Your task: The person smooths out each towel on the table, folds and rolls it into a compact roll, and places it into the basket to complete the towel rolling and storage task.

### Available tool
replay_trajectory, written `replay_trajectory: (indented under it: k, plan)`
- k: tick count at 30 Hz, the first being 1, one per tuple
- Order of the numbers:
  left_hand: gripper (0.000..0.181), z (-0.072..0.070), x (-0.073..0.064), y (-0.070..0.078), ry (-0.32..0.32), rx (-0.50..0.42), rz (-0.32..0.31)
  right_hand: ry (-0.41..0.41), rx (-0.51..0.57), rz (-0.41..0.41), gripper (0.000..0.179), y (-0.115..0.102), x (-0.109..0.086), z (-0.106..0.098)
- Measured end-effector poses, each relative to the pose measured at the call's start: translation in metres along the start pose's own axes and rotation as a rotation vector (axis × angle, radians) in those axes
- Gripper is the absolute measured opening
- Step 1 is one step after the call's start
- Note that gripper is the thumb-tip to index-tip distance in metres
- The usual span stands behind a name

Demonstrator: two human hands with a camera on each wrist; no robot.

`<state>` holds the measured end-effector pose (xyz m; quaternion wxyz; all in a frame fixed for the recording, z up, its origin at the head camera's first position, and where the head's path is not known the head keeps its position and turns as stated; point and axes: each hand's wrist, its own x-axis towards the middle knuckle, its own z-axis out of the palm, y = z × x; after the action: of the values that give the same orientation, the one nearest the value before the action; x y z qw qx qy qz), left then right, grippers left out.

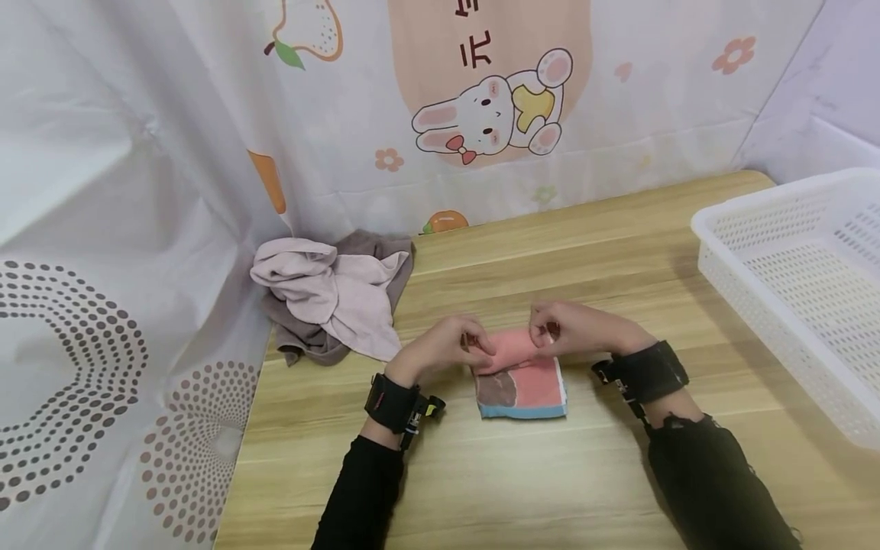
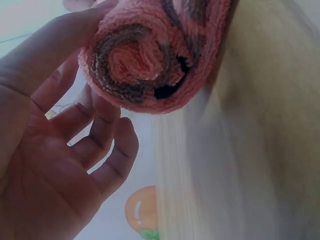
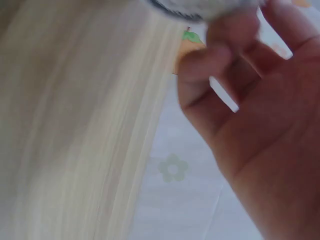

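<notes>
A pink towel (image 1: pixel 539 386) with a brown patch and a blue edge lies on the table, its far part wound into a roll. My left hand (image 1: pixel 443 345) grips the left end of that roll, thumb on the near side. In the left wrist view the roll's end (image 2: pixel 135 60) shows a pink and brown spiral, with the fingers of the left hand (image 2: pixel 60 135) bent around it. At the opposite end my right hand (image 1: pixel 577 327) pinches the roll. Only a pale edge of the towel (image 3: pixel 195 7) shows in the right wrist view, above the curled fingers.
Crumpled pinkish and grey-brown cloths (image 1: pixel 337 294) lie at the table's back left. A white perforated plastic basket (image 1: pixel 756 305) stands on the right. Behind the wooden table (image 1: pixel 474 489) hangs a printed white curtain (image 1: pixel 344 114).
</notes>
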<state>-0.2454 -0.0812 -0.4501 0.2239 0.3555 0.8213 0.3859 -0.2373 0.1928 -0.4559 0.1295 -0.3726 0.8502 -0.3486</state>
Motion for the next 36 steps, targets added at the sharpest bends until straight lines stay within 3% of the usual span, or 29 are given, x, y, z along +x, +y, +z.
replay_trajectory:
  k: [6, 11, 13, 21, 27, 32, 36]
  plan:
    - [0.005, 0.001, 0.003, -0.003, -0.032, -0.014, 0.034, -0.019, 0.121, 0.075, 0.017, 0.0, -0.001, -0.005]
    - [0.005, -0.001, 0.004, -0.009, -0.06, -0.017, 0.092, -0.012, 0.133, 0.124, 0.051, 0.002, 0.001, -0.004]
    - [0.006, -0.001, 0.004, -0.011, -0.065, -0.018, 0.096, -0.038, 0.094, 0.127, 0.049, 0.004, 0.001, -0.003]
    - [0.029, -0.001, 0.004, -0.01, -0.064, -0.055, 0.014, -0.114, 0.038, 0.169, 0.046, 0.007, 0.001, -0.002]
    - [0.042, -0.005, 0.0, -0.007, -0.056, 0.04, -0.036, -0.111, 0.033, 0.205, 0.048, 0.001, -0.001, -0.002]
    - [0.031, -0.012, -0.006, -0.005, -0.069, 0.116, -0.08, -0.113, 0.032, 0.217, 0.044, 0.0, -0.001, -0.002]
    - [0.024, -0.012, -0.006, -0.008, -0.138, 0.08, -0.106, -0.111, 0.031, 0.204, 0.041, -0.002, 0.0, -0.002]
